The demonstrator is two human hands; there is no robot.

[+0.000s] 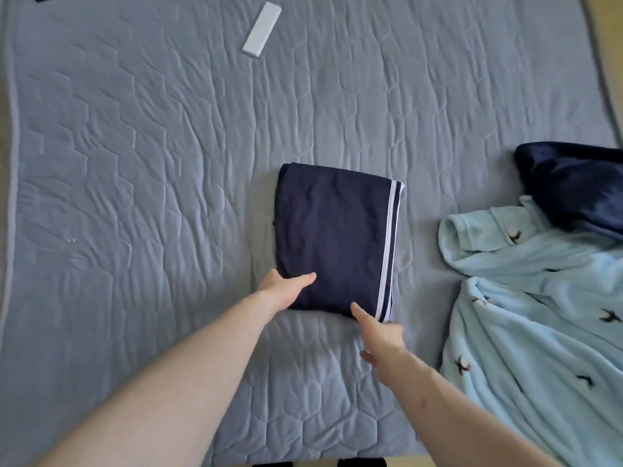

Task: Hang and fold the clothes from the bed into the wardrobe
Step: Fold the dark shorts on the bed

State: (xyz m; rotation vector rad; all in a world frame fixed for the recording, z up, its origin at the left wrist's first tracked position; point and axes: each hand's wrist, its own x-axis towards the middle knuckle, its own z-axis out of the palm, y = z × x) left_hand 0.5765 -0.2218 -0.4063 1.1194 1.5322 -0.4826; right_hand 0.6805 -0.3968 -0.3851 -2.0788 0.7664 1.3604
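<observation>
A grey-blue quilted bed (168,163) fills the view. One folded navy garment (330,237), white-striped along its right edge, lies flat just ahead of both hands. The left hand (286,291) pinches its near-left corner, thumb on top. The right hand (377,328) touches the near edge, fingers extended. Bare quilt lies left of the left hand. Right of the right hand: one light-blue printed garment (526,298) and one dark-blue pillow (573,187). One white bar (262,29) lies far ahead.

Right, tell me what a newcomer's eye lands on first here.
First the folded navy garment with white side stripes, mid-bed on the grey quilted bedspread, the left hand gripping its near-left corner and the right hand at its near edge. Then the light blue bird-print fleece crumpled at right.
</observation>
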